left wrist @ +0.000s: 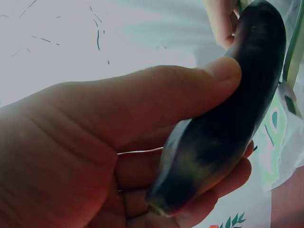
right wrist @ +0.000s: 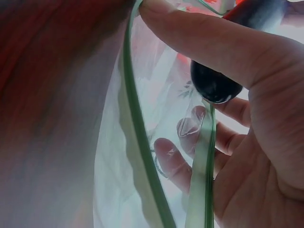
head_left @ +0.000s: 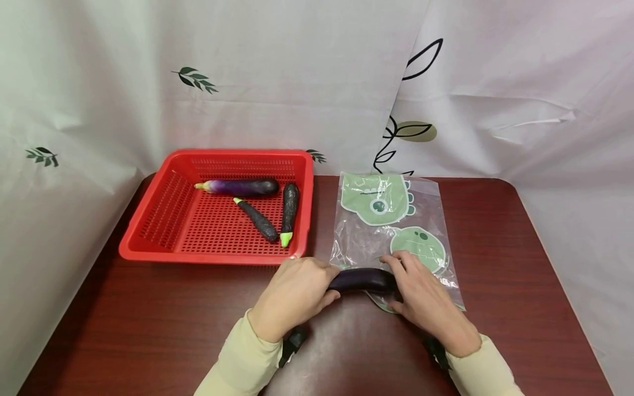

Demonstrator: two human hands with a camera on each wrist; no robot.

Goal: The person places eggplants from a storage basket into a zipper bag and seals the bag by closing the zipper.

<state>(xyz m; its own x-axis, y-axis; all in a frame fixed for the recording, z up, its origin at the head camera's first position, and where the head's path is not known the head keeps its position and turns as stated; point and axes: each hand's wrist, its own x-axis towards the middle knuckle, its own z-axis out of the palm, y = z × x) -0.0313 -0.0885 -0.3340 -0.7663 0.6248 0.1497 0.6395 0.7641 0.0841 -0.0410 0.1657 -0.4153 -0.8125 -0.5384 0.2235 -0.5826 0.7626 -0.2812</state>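
My left hand [head_left: 297,291] grips a dark purple eggplant [head_left: 364,279] at one end, the thumb on top and fingers beneath. In the left wrist view the eggplant [left wrist: 242,99] slants up and away. A clear zip bag [head_left: 361,242] with green cartoon prints lies by my right hand [head_left: 423,291]. Thumb and fingers of the right hand [right wrist: 232,95] are spread, parting the two green-edged lips of the bag [right wrist: 142,123]. Between them is the eggplant's rounded end [right wrist: 216,85], at the bag's mouth. Some fingertips show through the plastic.
A red plastic basket [head_left: 218,257] stands at the left of the brown table [head_left: 148,308]. In it lie a purple eggplant [head_left: 242,187] and two dark, slim vegetables with light green ends, one slanted [head_left: 258,221], one near the right wall [head_left: 289,206]. White printed curtains [head_left: 277,82] hang behind.
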